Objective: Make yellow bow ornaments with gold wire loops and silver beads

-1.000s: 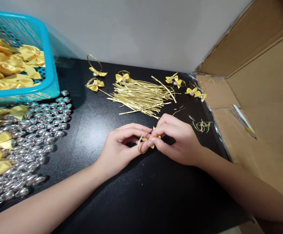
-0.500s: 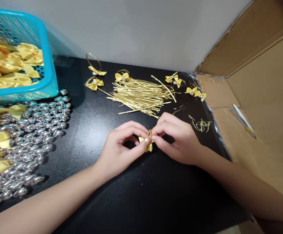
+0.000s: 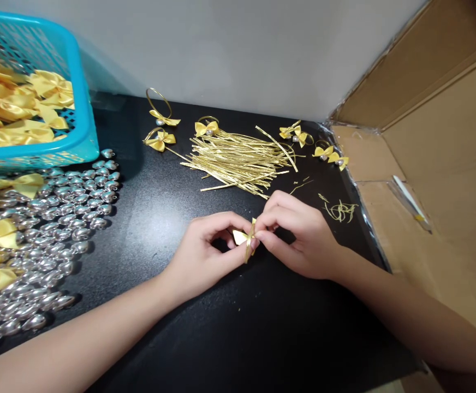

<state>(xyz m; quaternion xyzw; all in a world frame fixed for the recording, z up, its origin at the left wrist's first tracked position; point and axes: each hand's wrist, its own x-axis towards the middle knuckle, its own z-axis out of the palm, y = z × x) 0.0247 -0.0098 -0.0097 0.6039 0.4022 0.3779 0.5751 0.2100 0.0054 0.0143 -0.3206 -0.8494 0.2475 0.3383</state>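
Observation:
My left hand (image 3: 205,251) and my right hand (image 3: 299,234) meet over the black table (image 3: 246,327), fingertips pinched together on one small yellow satin bow (image 3: 243,238) with a gold wire loop around it. The loop stands edge-on between the two thumbs. Just beyond the hands lies a pile of gold twist wires (image 3: 238,158). Finished bows with gold loops (image 3: 160,117) lie behind that pile, and others (image 3: 328,154) sit at the back right.
A turquoise basket (image 3: 80,109) full of yellow bows stands at the back left. Several silver heart beads (image 3: 53,229) and loose bows spread over the left of the table. An open cardboard box (image 3: 434,164) lines the right edge. Wire scraps (image 3: 339,210) lie near it.
The gold loop, seen as an open ring by the left thumb a second ago, has been turned edge-on between the fingertips. Both hands stayed in place.

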